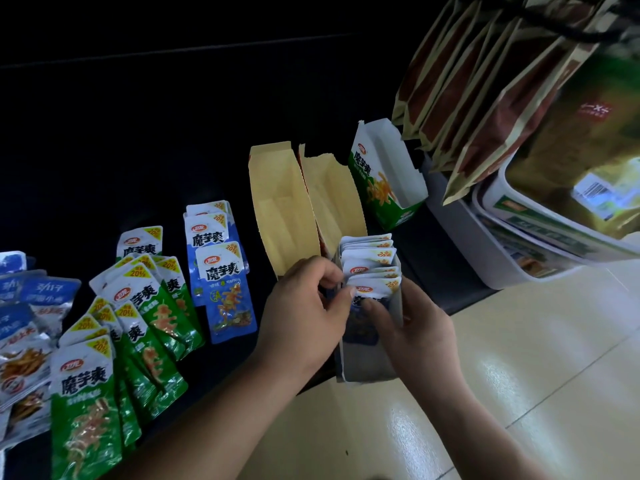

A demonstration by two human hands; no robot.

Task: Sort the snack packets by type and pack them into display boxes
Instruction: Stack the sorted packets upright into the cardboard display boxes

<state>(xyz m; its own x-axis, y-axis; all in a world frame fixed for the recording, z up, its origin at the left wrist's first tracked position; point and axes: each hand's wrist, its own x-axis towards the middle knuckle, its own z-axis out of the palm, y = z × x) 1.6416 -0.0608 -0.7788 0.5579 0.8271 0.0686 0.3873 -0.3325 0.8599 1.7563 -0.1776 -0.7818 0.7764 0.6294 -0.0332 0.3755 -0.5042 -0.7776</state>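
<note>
Surface: a dark tabletop (pixel 173 133) fills the left and back, and a cream tiled floor (pixel 519 375) shows beside it on the right.
Green packets (pixel 83 403): green and white with a yellow "20%" corner. They lie fanned and overlapping at the near left, about nine of them; the overlap hides an exact count.
Silver-and-blue packets (pixel 24 341): a heap at the left edge, cut off by the frame, with roughly five showing.
Blue display box (pixel 367 365): one, standing at the tabletop's near edge, with about six white-topped blue packets upright in a row inside.
Left hand (pixel 301 313): fingers curled, thumb and forefinger pinching the front packet (pixel 374 289) at its left edge.
Right hand (pixel 415 334): wrapped round the box's right side, with the thumb pressed on that same front packet.
Loose blue packets (pixel 225 289): three, stacked like steps, just left of the hands.
Open cardboard boxes (pixel 280 209): two, side by side behind the hands, with tan insides facing up and torn top edges.
Green display box (pixel 388 174): one, white inside, tilted, standing to the right of those two.
Tubs (pixel 502 244): pale, green-labelled, nested at the right.
Hanging bags (pixel 467 81): brown and gold, about seven in a row at the upper right.
</note>
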